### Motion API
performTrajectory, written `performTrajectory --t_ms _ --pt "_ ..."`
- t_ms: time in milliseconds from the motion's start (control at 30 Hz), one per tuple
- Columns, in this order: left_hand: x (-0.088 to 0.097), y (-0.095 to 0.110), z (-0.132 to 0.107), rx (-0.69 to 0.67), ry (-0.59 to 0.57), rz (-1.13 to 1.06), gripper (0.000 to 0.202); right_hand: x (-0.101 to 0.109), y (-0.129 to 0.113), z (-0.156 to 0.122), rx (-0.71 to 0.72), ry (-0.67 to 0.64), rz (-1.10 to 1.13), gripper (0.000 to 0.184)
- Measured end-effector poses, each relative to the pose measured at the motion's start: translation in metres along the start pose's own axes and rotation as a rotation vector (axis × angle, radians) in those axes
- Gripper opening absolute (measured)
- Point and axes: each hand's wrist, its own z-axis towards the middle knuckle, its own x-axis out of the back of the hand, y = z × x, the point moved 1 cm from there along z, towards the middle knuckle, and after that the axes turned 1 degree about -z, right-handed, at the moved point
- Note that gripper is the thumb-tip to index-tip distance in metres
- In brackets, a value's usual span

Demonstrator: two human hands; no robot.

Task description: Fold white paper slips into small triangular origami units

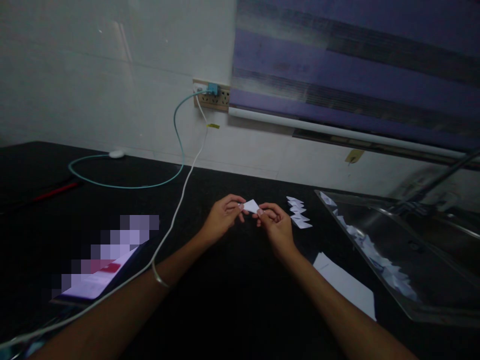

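A small folded piece of white paper (251, 205), roughly triangular, is pinched between my two hands above the dark counter. My left hand (225, 216) grips its left corner with thumb and fingers. At the right corner, my right hand (275, 223) closes its thumb and fingertips on the same paper. Just right of that hand lies a short row of folded paper pieces (299, 212) with pointed ends. Nearer to my right forearm is a stack of white paper sheets (347, 285), lying flat.
Folded papers (378, 257) line the left side of a metal sink (369, 212) at right. A lit, partly blurred screen (107, 267) lies at left. A white cable (182, 195) passes over my left forearm; a teal cable (123, 187) loops behind. Both reach the wall socket (219, 97).
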Motion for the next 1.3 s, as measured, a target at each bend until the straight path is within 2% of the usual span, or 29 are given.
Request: performTrajectory --t_ms 133,267,433,867,1000,1133,1233,1300 --pt "-0.005 0.001 -0.001 0.062 0.017 -0.044 0.043 -0.002 -0.002 -0.002 -0.001 0.011 0.043 0.031" --pt "-0.010 0.004 -0.003 0.140 -0.106 0.034 0.034 -0.005 -0.002 -0.004 -0.007 -0.017 0.073 0.035" --pt "-0.008 0.006 -0.003 0.105 -0.132 0.064 0.028 -0.007 -0.001 -0.005 -0.029 -0.055 0.074 0.034" --pt "-0.006 0.005 -0.004 0.038 -0.243 -0.033 0.043 -0.001 0.004 -0.001 -0.031 -0.069 0.182 0.025" --pt "-0.005 0.001 -0.004 0.034 -0.243 -0.064 0.043 0.000 0.002 -0.001 -0.009 -0.032 0.085 0.026" --pt "-0.004 -0.006 -0.001 0.096 -0.207 -0.121 0.049 -0.001 -0.002 -0.004 0.063 0.003 -0.125 0.022" --pt "-0.004 -0.010 0.001 0.138 -0.198 -0.152 0.054 -0.003 -0.004 -0.007 0.113 0.025 -0.195 0.019" --pt "-0.004 -0.010 0.002 0.149 -0.180 -0.147 0.051 -0.004 -0.005 -0.008 0.157 0.039 -0.223 0.017"
